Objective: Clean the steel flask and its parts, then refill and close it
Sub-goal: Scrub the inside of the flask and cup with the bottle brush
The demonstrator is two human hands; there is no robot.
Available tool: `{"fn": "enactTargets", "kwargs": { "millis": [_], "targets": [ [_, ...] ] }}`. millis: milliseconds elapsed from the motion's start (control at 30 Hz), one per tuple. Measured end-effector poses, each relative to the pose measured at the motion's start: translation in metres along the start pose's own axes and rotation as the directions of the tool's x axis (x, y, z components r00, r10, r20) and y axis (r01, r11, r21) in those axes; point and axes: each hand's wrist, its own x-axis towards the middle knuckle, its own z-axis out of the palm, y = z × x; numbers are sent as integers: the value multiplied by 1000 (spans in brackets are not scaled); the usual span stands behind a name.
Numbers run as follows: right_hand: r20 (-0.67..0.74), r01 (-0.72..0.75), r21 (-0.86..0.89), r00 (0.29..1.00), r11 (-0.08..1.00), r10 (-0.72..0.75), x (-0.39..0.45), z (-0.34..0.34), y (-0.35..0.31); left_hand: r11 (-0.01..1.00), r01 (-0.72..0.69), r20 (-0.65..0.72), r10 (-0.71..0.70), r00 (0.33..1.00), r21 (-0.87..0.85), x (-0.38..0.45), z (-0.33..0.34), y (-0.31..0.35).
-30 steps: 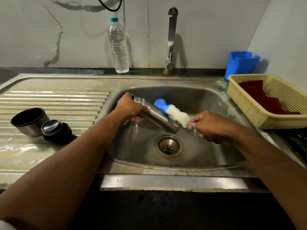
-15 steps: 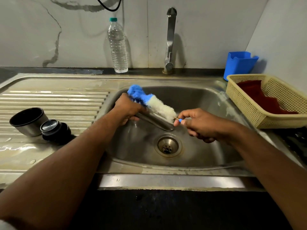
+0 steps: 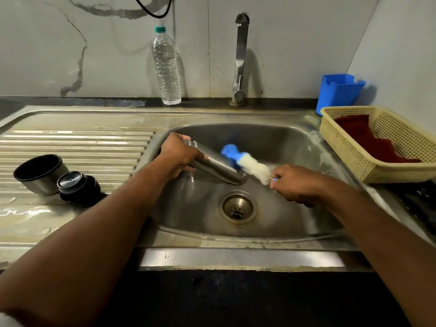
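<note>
While tilted over one sink (image 3: pixel 295 142): one steel flask (image 3: pixel 217 165), gripped by left hand (image 3: pixel 179 153); one brush (image 3: pixel 247 162), pinched in right hand (image 3: pixel 295 185) fingers (image 3: pixel 277 180); left of fingers, one cup (image 3: pixel 39 173), one stopper (image 3: pixel 77 185).

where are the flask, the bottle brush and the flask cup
flask (image 3: pixel 218 165): head view, bare steel side of the body
bottle brush (image 3: pixel 253 168): head view, white bristle section
flask cup (image 3: pixel 39 174): head view, dark inside

At the centre of the frame, a person's left hand (image 3: pixel 179 153) grips a steel flask (image 3: pixel 213 165) tilted over a steel sink (image 3: pixel 292 223). The right hand (image 3: pixel 296 185) pinches the handle of a blue-and-white bottle brush (image 3: pixel 247 162) lying against the flask. At left, a steel cup (image 3: pixel 39 174) and black stopper (image 3: pixel 77 186) sit on the drainboard. A water bottle (image 3: pixel 166 67) stands at upper centre.
</note>
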Motion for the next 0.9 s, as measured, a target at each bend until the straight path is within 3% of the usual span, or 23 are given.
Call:
{"fn": "enactTargets", "kwargs": {
  "millis": [67, 133, 233, 300, 400, 467, 600, 633, 700, 800, 833, 900],
  "targets": [
    [-49, -40, -81, 998, 996, 36, 0, 2, 4, 1000, -18, 15, 17, 1000, 26, -3, 0, 3],
    [-4, 57, 125, 998, 990, -57, 1, 2, 0, 998, -31, 43, 28, 999, 59, -4, -1, 3],
    [124, 159, 424, 965, 892, -231, -3, 2, -10, 996, -43, 104, 35, 994, 78, -4, -1, 2],
    [109, 124, 323, 980, 938, -167, -1, 1, -9, 997, -19, 89, 13, 996, 74, -6, -1, 2],
    [-37, -53, -87, 998, 995, 50, -1, 0, 3, 995, -25, 96, 16, 995, 97, -4, -2, 1],
    [-44, -73, -46, 997, 996, 71, 2, 1, 7, 990, -41, 110, 27, 994, 134, -3, -4, 1],
    [102, 119, 363, 981, 924, -167, 0, -1, -5, 995, -4, 114, -8, 993, 101, -4, -5, 0],
    [128, 138, 397, 971, 907, -204, -1, 0, -8, 996, -3, 126, -9, 992, 94, -5, -5, -1],
    [102, 105, 305, 985, 947, -142, 0, 0, -7, 995, 9, 152, -23, 988, 95, -6, -5, -2],
    [-46, -27, -40, 999, 999, 26, 2, 1, 3, 995, 25, 172, -40, 984, 93, -8, -5, 1],
    [-71, -33, -52, 997, 998, 30, 3, 2, 5, 995, 29, 184, -46, 982, 94, -8, -5, 2],
    [-16, 41, 152, 999, 988, -39, 4, 2, 4, 994, 19, 185, -38, 982, 106, -9, -5, 2]
  ]
}}
